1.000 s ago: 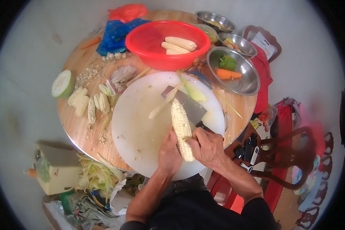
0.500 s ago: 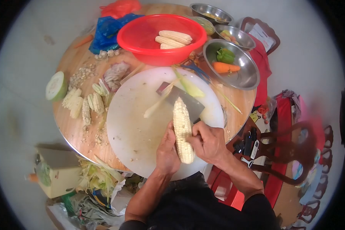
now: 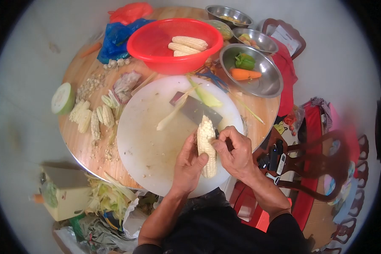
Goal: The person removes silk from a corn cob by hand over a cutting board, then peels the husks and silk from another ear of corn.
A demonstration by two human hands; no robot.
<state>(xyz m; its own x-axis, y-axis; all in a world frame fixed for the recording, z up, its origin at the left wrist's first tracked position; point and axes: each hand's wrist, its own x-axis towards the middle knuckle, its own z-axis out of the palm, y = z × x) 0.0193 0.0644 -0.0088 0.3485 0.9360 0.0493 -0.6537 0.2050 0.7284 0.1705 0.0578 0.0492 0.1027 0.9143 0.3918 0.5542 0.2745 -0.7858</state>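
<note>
My left hand holds an ear of corn, husked and pale, with its tip pointing away from me. The thumb lies across the near part of the cob. Beside the cob's right edge, my right hand is closed, thumb and forefinger pinched near the kernels; whatever lies between them is too small to make out. Both hands are above the round white cutting board. Beyond the corn, a cleaver lies flat on the board. A dry husk strip crosses it, and a green husk leaf lies alongside.
A red basin with several corn ears stands behind the board. Right of it, a steel bowl holds a carrot and a green pepper. Left lie corn pieces and a cut gourd. Husks fill the lower left.
The corn has shifted slightly right and turned in my left hand, whose thumb now crosses its front. My right hand has moved up along the cob's right edge.
</note>
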